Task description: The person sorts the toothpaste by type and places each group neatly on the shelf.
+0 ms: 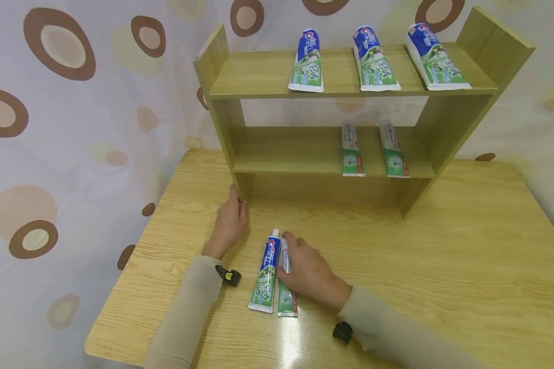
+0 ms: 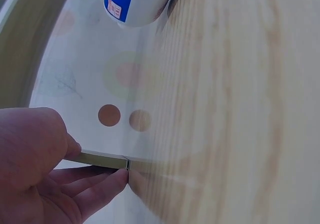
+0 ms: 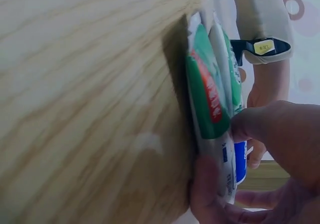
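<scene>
My left hand point(image 1: 229, 219) pinches the lower front edge of the wooden shelf's left side panel point(image 1: 225, 141); in the left wrist view the thumb and fingers point(image 2: 102, 193) lie on either side of the panel's edge. On the table, my right hand point(image 1: 310, 267) grips a slim silver-and-green toothpaste tube point(image 1: 288, 302), its fingers on one side and thumb on the other. Close along its left side lies a larger blue-and-green toothpaste tube point(image 1: 264, 279), cap towards the shelf. In the right wrist view the silver-and-green tube point(image 3: 207, 89) partly hides the larger one.
Three blue-and-green toothpaste tubes lie on the top shelf board point(image 1: 258, 72). Two silver-and-green tubes, one of them the left tube point(image 1: 352, 151), lie on the middle board point(image 1: 286, 156). The wooden table point(image 1: 443, 266) extends to the right; a patterned curtain point(image 1: 97, 154) hangs behind.
</scene>
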Available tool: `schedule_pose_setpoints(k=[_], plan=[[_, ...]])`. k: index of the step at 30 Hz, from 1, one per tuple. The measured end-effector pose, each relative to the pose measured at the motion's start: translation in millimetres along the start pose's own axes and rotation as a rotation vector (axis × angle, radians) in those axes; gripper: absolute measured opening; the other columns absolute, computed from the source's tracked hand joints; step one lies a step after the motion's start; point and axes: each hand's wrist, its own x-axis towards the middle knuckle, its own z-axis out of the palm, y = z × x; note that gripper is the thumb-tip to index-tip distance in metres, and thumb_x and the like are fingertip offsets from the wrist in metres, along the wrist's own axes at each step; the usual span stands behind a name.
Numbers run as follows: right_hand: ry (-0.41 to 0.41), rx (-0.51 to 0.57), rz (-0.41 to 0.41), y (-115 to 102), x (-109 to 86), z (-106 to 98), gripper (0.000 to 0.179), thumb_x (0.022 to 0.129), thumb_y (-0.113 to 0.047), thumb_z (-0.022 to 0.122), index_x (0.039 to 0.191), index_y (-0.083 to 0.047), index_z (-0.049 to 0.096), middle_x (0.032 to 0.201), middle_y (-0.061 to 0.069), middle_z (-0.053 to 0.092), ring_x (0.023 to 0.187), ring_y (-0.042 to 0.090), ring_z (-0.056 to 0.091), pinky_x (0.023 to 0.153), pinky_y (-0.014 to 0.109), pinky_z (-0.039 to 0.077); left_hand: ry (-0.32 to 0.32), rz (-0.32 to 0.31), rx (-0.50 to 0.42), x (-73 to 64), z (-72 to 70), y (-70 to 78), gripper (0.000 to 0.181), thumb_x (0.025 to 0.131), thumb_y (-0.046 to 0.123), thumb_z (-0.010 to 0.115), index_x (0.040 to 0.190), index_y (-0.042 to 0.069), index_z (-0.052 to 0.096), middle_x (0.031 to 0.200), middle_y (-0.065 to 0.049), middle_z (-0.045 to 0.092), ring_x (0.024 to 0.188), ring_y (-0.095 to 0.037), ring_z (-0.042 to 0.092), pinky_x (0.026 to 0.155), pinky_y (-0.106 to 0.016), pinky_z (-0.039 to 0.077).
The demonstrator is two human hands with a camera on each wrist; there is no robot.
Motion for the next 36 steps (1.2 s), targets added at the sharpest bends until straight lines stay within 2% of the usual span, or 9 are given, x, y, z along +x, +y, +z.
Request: schedule_pose_setpoints(k=[4,11,14,18,20,22,25,30,36], plan=[[-0.005,0.014,0.010,-0.9,-1.8,1.3,0.085,0.091,-0.021,0.086,0.162,-0.003,0.042,0.123,0.026,0.070,0.078,0.025,0.071,0.060,0.031,0.060,-0.002,-0.004,-0.003,-1.0,2.9,-1.5,0.055,0.115,0.006,0.042,0.166,-0.003,0.024,0.146,-0.041,0.062,0.127,-0.054,0.069,0.102,-0.059,0.063],[-0.002,0.082,0.019,0.1,-1.2,0.2,0.088,0.085,-0.013,0.089,0.161,-0.005,0.045,0.117,0.024,0.069,0.075,0.020,0.067,0.054,0.025,0.056,0.009,0.009,0.011,-1.8,2.3,0.8,0.054,0.115,0.005,0.042,0.165,-0.005,0.025,0.141,-0.041,0.065,0.123,-0.053,0.072,0.096,-0.059,0.065],[-0.002,0.109,0.007,3.5,-0.4,-0.7,0.086,0.085,-0.013,0.088,0.160,-0.005,0.046,0.115,0.021,0.070,0.077,0.019,0.065,0.056,0.025,0.056,0.009,0.009,0.006,-1.6,1.6,2.1,0.054,0.115,0.005,0.042,0.164,-0.005,0.025,0.142,-0.041,0.064,0.125,-0.053,0.071,0.098,-0.059,0.064],[0.009,0.164,-0.031,10.6,0.4,-4.5,0.082,0.084,-0.012,0.086,0.156,-0.003,0.049,0.090,0.010,0.067,0.071,0.014,0.060,0.054,0.026,0.051,0.005,0.008,0.001,-1.1,2.0,1.8,0.053,0.115,0.004,0.042,0.164,-0.005,0.025,0.145,-0.041,0.062,0.127,-0.054,0.069,0.101,-0.060,0.063],[0.018,0.178,-0.055,13.4,1.0,-6.4,0.080,0.083,-0.010,0.085,0.154,-0.001,0.050,0.079,0.005,0.061,0.066,0.013,0.056,0.052,0.026,0.047,0.006,0.013,0.008,-0.6,2.4,1.1,0.053,0.115,0.004,0.043,0.164,-0.006,0.025,0.142,-0.041,0.064,0.123,-0.053,0.072,0.097,-0.060,0.064],[0.014,0.174,-0.061,14.3,1.3,-8.4,0.080,0.084,-0.011,0.084,0.155,-0.001,0.050,0.074,0.002,0.057,0.064,0.012,0.054,0.051,0.025,0.044,0.006,0.019,0.013,-0.1,2.8,0.5,0.054,0.115,0.004,0.043,0.164,-0.006,0.025,0.141,-0.041,0.065,0.121,-0.053,0.073,0.095,-0.060,0.065],[0.009,0.183,-0.071,12.7,1.0,-10.9,0.079,0.086,-0.009,0.083,0.157,-0.001,0.050,0.075,0.001,0.057,0.065,0.011,0.053,0.052,0.024,0.042,0.007,0.027,0.021,0.6,3.0,-0.7,0.055,0.115,0.004,0.044,0.165,-0.005,0.024,0.140,-0.040,0.066,0.119,-0.052,0.074,0.094,-0.060,0.065],[0.018,0.201,-0.094,5.2,1.4,-20.2,0.078,0.088,-0.008,0.084,0.158,-0.005,0.049,0.077,0.002,0.060,0.063,0.009,0.053,0.050,0.022,0.043,0.004,0.023,0.020,1.0,2.4,-2.1,0.055,0.115,0.005,0.043,0.165,-0.005,0.023,0.143,-0.040,0.064,0.126,-0.052,0.071,0.101,-0.060,0.063],[0.027,0.245,-0.107,-9.9,4.5,-46.3,0.082,0.090,-0.008,0.084,0.162,-0.006,0.044,0.096,0.011,0.069,0.057,0.010,0.060,0.047,0.023,0.053,-0.002,0.002,0.019,1.0,0.4,-1.6,0.053,0.115,0.006,0.043,0.164,-0.006,0.026,0.143,-0.040,0.064,0.127,-0.052,0.070,0.101,-0.060,0.063]])
